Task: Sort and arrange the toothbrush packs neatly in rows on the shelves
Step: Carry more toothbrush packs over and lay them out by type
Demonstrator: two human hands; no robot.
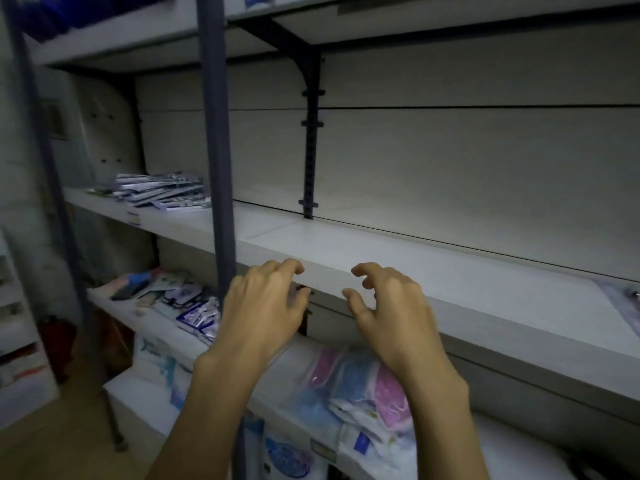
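1. Two bare forearms, rising from the bottom edge, one hand each.
2. Left hand [266,306]: back to the camera, fingers [289,266] curled loosely, half open, empty; fingertips at the front lip of the middle shelf [433,271], contact not clear.
3. Right hand [388,306]: likewise half open, fingers [360,270] hooked and spread, thumb below, empty; tips hovering at the same shelf edge, just beside the left hand, apart from it.
4. Toothbrush packs [162,192]: one loose heap, count not readable, far left on the middle shelf behind the dark upright post [216,133]; flat, overlapping, long axes lying mostly left to right, fanned at slight angles; well apart from both hands.
5. One further clear pack [623,299], partly cut off at the right edge of the middle shelf; heading not readable.
6. Lower shelf [114,306], left portion: second jumbled heap of blister packs [194,306], mixed directions, count not readable.
7. Lower shelf, beneath the hands: soft bags with pink and blue contents [349,382], at least three coloured panels side by side.
8. One black bracket strip [310,150], upright on the back panel.
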